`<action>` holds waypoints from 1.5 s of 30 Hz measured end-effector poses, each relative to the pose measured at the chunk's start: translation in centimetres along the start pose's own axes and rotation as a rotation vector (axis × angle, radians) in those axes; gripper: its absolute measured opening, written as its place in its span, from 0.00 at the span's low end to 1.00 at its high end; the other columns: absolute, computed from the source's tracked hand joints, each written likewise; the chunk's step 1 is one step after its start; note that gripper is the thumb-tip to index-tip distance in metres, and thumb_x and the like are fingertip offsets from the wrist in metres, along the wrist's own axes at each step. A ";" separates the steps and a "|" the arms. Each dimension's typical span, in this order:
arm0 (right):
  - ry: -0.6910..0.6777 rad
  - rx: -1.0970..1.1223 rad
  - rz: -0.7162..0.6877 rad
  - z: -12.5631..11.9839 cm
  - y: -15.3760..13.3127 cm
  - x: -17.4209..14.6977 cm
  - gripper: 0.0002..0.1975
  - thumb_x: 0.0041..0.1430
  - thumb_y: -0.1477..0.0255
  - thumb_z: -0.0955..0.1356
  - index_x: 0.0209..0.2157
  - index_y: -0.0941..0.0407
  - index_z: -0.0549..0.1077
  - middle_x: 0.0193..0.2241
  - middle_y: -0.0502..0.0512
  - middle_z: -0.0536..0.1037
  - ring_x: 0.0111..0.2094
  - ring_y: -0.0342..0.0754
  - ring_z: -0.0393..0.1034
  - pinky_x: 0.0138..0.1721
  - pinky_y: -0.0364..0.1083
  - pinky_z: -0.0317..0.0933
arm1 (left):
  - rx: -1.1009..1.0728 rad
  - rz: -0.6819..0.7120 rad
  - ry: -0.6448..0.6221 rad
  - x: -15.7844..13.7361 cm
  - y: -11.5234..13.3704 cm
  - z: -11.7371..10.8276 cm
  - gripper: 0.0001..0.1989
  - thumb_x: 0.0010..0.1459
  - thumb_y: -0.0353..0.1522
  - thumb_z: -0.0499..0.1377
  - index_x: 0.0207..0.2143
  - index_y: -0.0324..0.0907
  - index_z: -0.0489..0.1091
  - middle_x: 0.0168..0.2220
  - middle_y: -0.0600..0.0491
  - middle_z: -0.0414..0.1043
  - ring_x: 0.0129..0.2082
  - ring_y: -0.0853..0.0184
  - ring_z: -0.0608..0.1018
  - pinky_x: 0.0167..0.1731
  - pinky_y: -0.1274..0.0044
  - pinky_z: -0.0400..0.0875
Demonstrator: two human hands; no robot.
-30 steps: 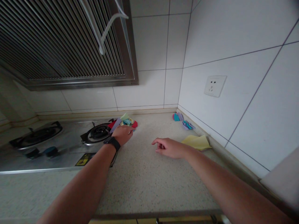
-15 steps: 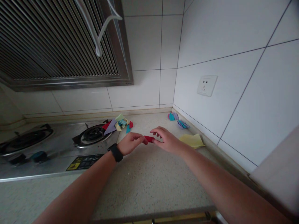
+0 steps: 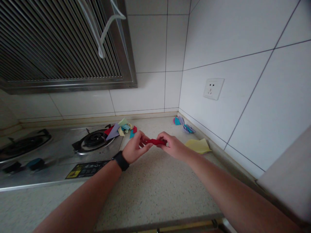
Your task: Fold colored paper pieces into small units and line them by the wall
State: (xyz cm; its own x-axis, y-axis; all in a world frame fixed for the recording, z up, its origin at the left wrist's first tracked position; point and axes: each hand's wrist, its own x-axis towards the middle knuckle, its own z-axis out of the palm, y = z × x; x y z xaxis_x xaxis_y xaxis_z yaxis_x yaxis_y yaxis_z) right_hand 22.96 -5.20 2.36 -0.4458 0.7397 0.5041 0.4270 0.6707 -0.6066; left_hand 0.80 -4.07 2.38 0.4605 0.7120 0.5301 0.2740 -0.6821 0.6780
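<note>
A folded piece of red paper [image 3: 155,141] is stretched between my two hands over the counter. Its left end is pinched by my left hand [image 3: 137,147], which has a black watch [image 3: 120,160] at the wrist. My right hand [image 3: 171,144] grips the other end between thumb and fingers. Parts of the paper are hidden behind the fingertips. Just right of my right wrist lies a sheet of yellow paper [image 3: 198,146]. Beyond my left hand, a heap of coloured folded papers [image 3: 124,127] rests partly on the stove edge.
Folded blue and purple paper pieces [image 3: 188,128] lie in the back corner, beside another small cluster [image 3: 178,120]. On the left is a gas stove [image 3: 60,153] with two burners, below a range hood [image 3: 73,45]. A tiled wall with a socket [image 3: 213,88] bounds the right.
Both hands now hold the red paper at its ends, raised slightly. My right fingers, spread before, have closed on it. My left hand has turned, its thumb now lying along the paper.
</note>
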 end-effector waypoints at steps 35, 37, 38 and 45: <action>-0.174 -0.055 0.047 0.1 0.1 -0.1 0.08 0.63 0.69 0.62 0.33 0.57 0.71 0.26 0.48 0.71 0.29 0.42 0.64 0.33 0.41 0.56 | 0.314 0.070 -0.184 0.2 -0.5 0.7 0.07 0.59 0.32 0.58 0.37 0.43 0.76 0.31 0.54 0.77 0.28 0.70 0.74 0.29 0.80 0.65; -0.159 -0.056 0.037 0.0 0.0 -0.1 0.09 0.63 0.67 0.63 0.34 0.57 0.72 0.27 0.50 0.73 0.30 0.42 0.65 0.34 0.42 0.57 | 0.335 0.069 -0.175 0.2 -0.4 0.7 0.07 0.59 0.33 0.58 0.37 0.43 0.76 0.31 0.54 0.77 0.28 0.70 0.74 0.28 0.80 0.64; -0.160 -0.055 0.031 -0.1 -0.1 0.0 0.10 0.63 0.66 0.63 0.34 0.57 0.72 0.28 0.50 0.74 0.30 0.43 0.65 0.34 0.42 0.57 | 0.342 0.069 -0.175 0.2 -0.3 0.7 0.07 0.59 0.33 0.58 0.37 0.43 0.76 0.31 0.54 0.77 0.27 0.70 0.74 0.28 0.80 0.64; -0.175 -0.078 -0.005 -0.5 -0.6 0.0 0.11 0.63 0.66 0.64 0.34 0.57 0.74 0.29 0.52 0.75 0.30 0.43 0.67 0.34 0.42 0.58 | 0.357 0.062 -0.193 0.1 -0.5 0.7 0.09 0.60 0.35 0.57 0.36 0.43 0.76 0.31 0.53 0.77 0.26 0.70 0.74 0.28 0.80 0.64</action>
State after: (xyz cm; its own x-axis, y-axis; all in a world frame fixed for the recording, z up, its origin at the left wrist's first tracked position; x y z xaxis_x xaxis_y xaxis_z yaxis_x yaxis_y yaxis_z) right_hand 23.11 -5.63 3.05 -0.5751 0.7203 0.3879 0.4812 0.6813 -0.5517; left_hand 1.31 -3.78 1.74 0.6261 0.6464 0.4361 0.5007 -0.7620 0.4106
